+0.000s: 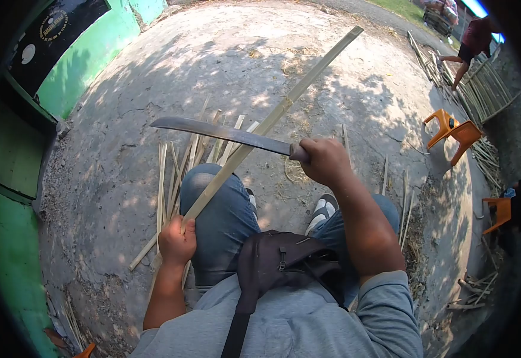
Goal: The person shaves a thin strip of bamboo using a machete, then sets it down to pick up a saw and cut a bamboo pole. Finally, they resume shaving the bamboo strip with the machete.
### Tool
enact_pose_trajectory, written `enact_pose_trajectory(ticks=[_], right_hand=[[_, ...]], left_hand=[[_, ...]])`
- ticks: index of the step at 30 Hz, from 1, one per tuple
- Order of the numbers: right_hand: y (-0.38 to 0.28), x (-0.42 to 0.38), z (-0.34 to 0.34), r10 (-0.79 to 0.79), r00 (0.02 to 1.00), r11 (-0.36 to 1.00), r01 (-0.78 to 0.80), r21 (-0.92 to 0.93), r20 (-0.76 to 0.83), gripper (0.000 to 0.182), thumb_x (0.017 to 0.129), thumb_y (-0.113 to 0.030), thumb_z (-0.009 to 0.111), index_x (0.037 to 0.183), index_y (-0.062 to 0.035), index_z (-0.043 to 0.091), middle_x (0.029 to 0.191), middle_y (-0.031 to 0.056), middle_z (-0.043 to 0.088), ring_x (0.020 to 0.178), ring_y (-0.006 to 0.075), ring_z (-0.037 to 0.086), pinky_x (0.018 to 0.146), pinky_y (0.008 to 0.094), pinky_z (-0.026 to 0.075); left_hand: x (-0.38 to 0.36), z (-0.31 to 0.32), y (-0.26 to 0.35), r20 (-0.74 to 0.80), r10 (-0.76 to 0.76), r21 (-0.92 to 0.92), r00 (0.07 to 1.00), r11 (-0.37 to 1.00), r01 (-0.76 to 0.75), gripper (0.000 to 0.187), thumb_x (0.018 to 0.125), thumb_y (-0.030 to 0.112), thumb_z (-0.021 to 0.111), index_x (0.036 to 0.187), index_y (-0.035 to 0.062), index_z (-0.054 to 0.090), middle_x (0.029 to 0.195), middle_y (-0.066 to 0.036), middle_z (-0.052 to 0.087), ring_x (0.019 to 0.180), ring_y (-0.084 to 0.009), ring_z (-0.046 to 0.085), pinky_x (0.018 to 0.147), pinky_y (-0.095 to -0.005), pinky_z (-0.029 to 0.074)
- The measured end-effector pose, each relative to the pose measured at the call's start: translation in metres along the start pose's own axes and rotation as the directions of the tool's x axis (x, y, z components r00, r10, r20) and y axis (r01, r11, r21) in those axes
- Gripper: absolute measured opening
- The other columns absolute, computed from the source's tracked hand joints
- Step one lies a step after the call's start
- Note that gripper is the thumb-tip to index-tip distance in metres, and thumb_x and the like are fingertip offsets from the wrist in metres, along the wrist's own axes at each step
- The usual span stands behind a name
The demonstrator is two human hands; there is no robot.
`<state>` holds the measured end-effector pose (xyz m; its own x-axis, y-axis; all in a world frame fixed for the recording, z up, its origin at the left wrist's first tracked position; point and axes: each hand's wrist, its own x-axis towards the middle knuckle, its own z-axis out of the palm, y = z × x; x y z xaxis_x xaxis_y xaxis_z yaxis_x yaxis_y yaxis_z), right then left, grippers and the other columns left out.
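Observation:
My left hand is closed round the lower end of a long bamboo strip, which slants up and away to the right across my left knee. In my right hand is the handle of a machete. The long blade points left and lies across the strip, above the knee; whether it touches the strip I cannot tell. Several cut strips lie on the ground beside and beyond my left leg.
Orange plastic stools stand at the right. Beyond them, another person is near a pile of bamboo poles. A green wall runs along the left. More thin strips lie right of my right leg.

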<state>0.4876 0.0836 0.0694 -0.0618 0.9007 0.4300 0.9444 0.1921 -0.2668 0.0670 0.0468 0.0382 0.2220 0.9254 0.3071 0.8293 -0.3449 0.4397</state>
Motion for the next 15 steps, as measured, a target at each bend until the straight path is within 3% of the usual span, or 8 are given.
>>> enact_pose_trajectory(ticks=[2,6,7,9,10,15], right_hand=[[-0.011,0.001,0.002,-0.109,0.994,0.993,0.109,-0.034,-0.002,0.010,0.079,-0.020,0.072,0.083,-0.0151,0.064,0.072,0.0063,0.067,0.072,0.0338,0.070,0.069,0.0483,0.053],[0.000,0.009,-0.007,-0.112,0.993,0.989,0.108,-0.103,-0.028,0.012,0.078,-0.021,0.074,0.081,-0.0147,0.064,0.072,0.0060,0.068,0.069,0.0332,0.070,0.068,0.0470,0.051],[0.011,0.011,-0.006,-0.006,1.000,0.994,0.005,-0.108,-0.015,0.016,0.083,-0.026,0.075,0.079,-0.0130,0.066,0.072,0.0101,0.068,0.070,0.0362,0.070,0.067,0.0485,0.052],[0.027,0.013,-0.008,0.280,0.954,0.960,-0.274,0.065,-0.109,0.020,0.088,-0.030,0.075,0.082,-0.0114,0.069,0.075,0.0152,0.069,0.074,0.0401,0.069,0.067,0.0504,0.054],[0.036,0.013,-0.010,0.348,0.935,0.931,-0.335,0.142,-0.076,0.021,0.090,-0.032,0.075,0.086,-0.0114,0.072,0.080,0.0185,0.070,0.077,0.0432,0.069,0.068,0.0517,0.055],[0.028,0.004,-0.010,0.358,0.933,0.925,-0.350,0.148,-0.032,0.015,0.087,-0.026,0.076,0.088,-0.0115,0.072,0.082,0.0188,0.071,0.078,0.0424,0.069,0.070,0.0525,0.055]], left_hand=[[0.001,0.002,-0.002,-0.008,0.011,-0.010,1.000,1.000,-0.011,0.033,0.102,0.034,0.063,0.093,0.0019,0.066,0.077,-0.024,0.067,0.073,-0.0483,0.066,0.062,-0.0546,0.051],[0.000,0.005,-0.004,-0.041,0.033,0.018,0.999,0.999,-0.032,0.034,0.102,0.034,0.062,0.093,0.0018,0.065,0.077,-0.024,0.067,0.071,-0.0488,0.066,0.061,-0.0549,0.051],[-0.001,0.004,-0.004,-0.045,0.026,0.023,0.999,0.999,-0.025,0.034,0.102,0.035,0.062,0.093,0.0018,0.065,0.077,-0.024,0.067,0.071,-0.0489,0.066,0.061,-0.0549,0.051],[-0.002,0.004,-0.003,-0.048,0.029,0.038,0.998,0.999,-0.028,0.035,0.102,0.035,0.062,0.092,0.0019,0.065,0.077,-0.023,0.067,0.071,-0.0490,0.066,0.061,-0.0550,0.051],[0.000,0.005,-0.002,-0.051,0.034,0.042,0.998,0.999,-0.032,0.035,0.102,0.035,0.062,0.092,0.0020,0.065,0.077,-0.023,0.067,0.071,-0.0491,0.066,0.061,-0.0551,0.051],[0.001,0.000,0.003,-0.022,0.022,0.058,1.000,0.998,-0.020,0.035,0.102,0.035,0.061,0.091,0.0023,0.064,0.077,-0.023,0.067,0.071,-0.0491,0.066,0.061,-0.0551,0.051]])
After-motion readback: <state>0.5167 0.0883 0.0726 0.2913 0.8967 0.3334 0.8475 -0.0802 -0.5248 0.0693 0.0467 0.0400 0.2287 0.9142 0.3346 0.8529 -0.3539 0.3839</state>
